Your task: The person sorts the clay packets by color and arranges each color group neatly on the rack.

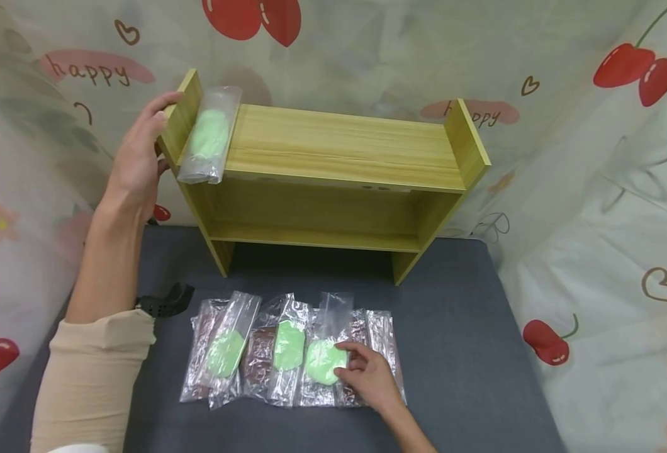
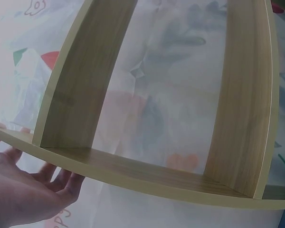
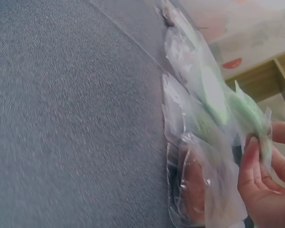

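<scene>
A small wooden shelf (image 1: 339, 146) stands at the back of the dark table. My left hand (image 1: 138, 148) grips the top end of its left side panel (image 2: 26, 142), fingers and thumb about the edge. Beside that panel, on the upper board, lies a clear plastic bag (image 1: 209, 135) with a flat light-green piece inside. At the table's front, my right hand (image 1: 370, 376) pinches the edge of another clear bag with a green piece (image 1: 323, 362), raised over the other bags in the right wrist view.
Several clear bags lie in an overlapping row, some with green pieces (image 1: 289, 345), others with reddish-brown ones (image 1: 258, 358). A black curved object (image 1: 169, 301) is beside my left forearm. The dark tabletop (image 1: 458, 352) meets a printed curtain (image 1: 588, 251) behind and at the sides.
</scene>
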Demonstrator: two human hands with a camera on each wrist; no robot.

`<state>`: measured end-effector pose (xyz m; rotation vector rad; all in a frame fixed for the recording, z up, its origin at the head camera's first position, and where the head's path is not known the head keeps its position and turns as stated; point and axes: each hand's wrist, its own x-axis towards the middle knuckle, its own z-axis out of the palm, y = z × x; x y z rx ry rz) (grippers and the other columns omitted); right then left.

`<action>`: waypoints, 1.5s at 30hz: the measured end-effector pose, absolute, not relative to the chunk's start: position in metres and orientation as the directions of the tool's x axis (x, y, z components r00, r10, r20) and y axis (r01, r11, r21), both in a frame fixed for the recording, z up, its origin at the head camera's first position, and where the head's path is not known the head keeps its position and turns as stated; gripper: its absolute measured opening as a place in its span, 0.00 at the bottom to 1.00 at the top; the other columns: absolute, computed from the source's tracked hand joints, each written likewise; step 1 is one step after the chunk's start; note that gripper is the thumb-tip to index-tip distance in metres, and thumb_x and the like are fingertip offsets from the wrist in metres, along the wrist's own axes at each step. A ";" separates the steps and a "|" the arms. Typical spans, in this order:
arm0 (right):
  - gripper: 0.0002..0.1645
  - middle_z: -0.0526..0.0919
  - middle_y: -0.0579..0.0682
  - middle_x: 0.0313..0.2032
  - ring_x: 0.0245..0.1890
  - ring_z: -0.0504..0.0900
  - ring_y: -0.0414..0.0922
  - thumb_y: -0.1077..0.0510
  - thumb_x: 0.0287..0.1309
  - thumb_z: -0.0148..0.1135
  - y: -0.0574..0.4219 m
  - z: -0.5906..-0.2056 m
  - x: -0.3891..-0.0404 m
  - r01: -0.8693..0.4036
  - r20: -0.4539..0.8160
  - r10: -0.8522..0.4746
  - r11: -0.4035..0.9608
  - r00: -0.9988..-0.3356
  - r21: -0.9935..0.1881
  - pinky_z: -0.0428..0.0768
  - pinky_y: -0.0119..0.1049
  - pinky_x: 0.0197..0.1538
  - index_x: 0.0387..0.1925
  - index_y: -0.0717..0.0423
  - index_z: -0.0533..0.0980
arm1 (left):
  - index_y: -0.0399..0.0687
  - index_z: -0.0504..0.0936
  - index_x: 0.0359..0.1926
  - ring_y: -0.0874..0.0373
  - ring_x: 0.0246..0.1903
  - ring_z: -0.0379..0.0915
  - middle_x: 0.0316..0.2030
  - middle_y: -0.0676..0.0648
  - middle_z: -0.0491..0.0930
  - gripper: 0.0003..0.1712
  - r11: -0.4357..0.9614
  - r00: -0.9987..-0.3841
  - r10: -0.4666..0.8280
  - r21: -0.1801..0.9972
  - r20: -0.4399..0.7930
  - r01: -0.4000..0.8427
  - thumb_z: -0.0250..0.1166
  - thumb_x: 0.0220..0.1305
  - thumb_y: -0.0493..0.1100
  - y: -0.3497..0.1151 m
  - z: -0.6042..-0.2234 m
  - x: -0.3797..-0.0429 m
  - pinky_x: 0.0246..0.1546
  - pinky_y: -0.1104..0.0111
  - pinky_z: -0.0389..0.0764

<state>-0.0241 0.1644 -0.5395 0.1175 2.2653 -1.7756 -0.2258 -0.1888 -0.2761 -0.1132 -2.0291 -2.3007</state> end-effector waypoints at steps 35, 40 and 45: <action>0.26 0.78 0.60 0.49 0.37 0.79 0.42 0.71 0.55 0.68 0.179 -0.464 -0.037 -0.203 0.172 -0.288 0.082 -0.942 -0.976 0.83 0.34 0.41 0.57 0.61 0.77 | 0.62 0.69 0.69 0.57 0.55 0.60 0.65 0.50 0.61 0.23 -0.125 -0.994 -0.001 0.986 0.113 0.112 0.45 0.77 0.50 -0.188 -0.276 -0.226 0.56 0.58 0.55; 0.26 0.78 0.61 0.49 0.38 0.79 0.43 0.73 0.54 0.69 0.177 -0.451 -0.041 -0.267 0.236 -0.307 0.064 -0.922 -0.962 0.83 0.34 0.43 0.56 0.64 0.76 | 0.62 0.69 0.69 0.56 0.55 0.61 0.64 0.49 0.62 0.23 -0.124 -0.993 0.000 0.985 0.119 0.118 0.45 0.77 0.50 -0.188 -0.277 -0.226 0.56 0.58 0.56; 0.27 0.79 0.61 0.49 0.41 0.80 0.43 0.74 0.53 0.69 0.176 -0.440 -0.047 -0.316 0.282 -0.339 0.049 -0.898 -0.948 0.83 0.35 0.45 0.56 0.66 0.76 | 0.62 0.68 0.70 0.56 0.55 0.60 0.64 0.49 0.62 0.23 -0.117 -0.992 -0.001 0.986 0.123 0.122 0.45 0.77 0.50 -0.188 -0.276 -0.225 0.57 0.57 0.55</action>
